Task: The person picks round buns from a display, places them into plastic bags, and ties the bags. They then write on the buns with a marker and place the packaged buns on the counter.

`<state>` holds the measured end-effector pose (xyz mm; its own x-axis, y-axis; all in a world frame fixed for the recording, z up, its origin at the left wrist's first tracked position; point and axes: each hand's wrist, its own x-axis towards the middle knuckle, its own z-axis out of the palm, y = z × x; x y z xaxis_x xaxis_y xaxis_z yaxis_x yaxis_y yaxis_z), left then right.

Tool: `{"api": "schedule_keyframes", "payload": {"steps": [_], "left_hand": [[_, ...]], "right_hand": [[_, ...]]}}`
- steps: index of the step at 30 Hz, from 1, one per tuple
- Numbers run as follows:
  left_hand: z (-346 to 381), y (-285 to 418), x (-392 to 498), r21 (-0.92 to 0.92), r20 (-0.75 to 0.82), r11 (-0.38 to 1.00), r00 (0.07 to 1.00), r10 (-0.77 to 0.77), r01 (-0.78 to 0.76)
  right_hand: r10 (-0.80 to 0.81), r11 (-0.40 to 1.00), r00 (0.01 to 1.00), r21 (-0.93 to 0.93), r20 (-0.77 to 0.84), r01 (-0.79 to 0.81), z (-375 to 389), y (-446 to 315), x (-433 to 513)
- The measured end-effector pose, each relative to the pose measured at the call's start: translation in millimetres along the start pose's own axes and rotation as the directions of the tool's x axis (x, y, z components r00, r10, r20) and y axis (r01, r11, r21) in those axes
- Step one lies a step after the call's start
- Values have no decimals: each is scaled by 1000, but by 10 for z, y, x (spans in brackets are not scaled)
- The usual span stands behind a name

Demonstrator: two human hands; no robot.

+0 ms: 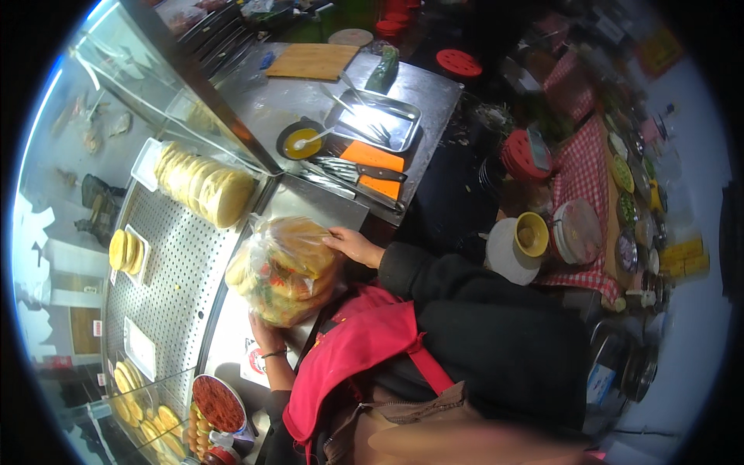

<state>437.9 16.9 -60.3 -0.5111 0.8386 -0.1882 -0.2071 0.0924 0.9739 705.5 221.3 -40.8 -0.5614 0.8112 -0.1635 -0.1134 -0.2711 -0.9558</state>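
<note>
A clear plastic bag of flatbreads (285,273) with red print is held between my two hands at the edge of the display case. My right hand (356,245) grips its upper right side, thumb and fingers on the film. At the bag's lower side is my left hand (264,336), a dark band on its wrist; its fingers are partly hidden behind the bag. A stack of pale round flatbreads (200,183) in plastic lies on the perforated metal tray (168,279) beyond the bag.
A steel worktable (433,96) bears a cutting board (314,61), a shallow metal tray (407,125), a bowl of yellow liquid (296,148) and a knife (381,172) by an orange cloth (372,157). A bowl of red paste (218,401) stands near my left arm. Glass (133,75) borders the case.
</note>
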Motion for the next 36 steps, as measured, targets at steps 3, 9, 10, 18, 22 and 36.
{"api": "schedule_keyframes", "payload": {"steps": [3, 9, 10, 18, 22, 36], "left_hand": [[-35, -27, -27, 79, 17, 994, 998, 67, -68], [-30, -27, -87, 19, 18, 995, 995, 99, -100], [-24, -15, -97, -53, 12, 997, 998, 61, -61], [92, 159, -173, -167, 11, 986, 1000, 7, -5], [158, 243, -201, -370, -29, 927, 996, -86, 69], [87, 498, -242, -354, -125, 917, 962, -243, 186]], "right_hand": [[44, 997, 999, -69, -8, -45, -10, -65, -36], [203, 978, 979, -53, -25, -204, -20, -259, -185], [214, 974, 976, -61, -41, -216, -15, -289, -200], [242, 970, 970, -4, -25, -242, -2, -351, -250], [220, 975, 975, -31, -45, -221, -8, -324, -249], [165, 980, 986, -113, -6, -165, -141, -271, -40]]}}
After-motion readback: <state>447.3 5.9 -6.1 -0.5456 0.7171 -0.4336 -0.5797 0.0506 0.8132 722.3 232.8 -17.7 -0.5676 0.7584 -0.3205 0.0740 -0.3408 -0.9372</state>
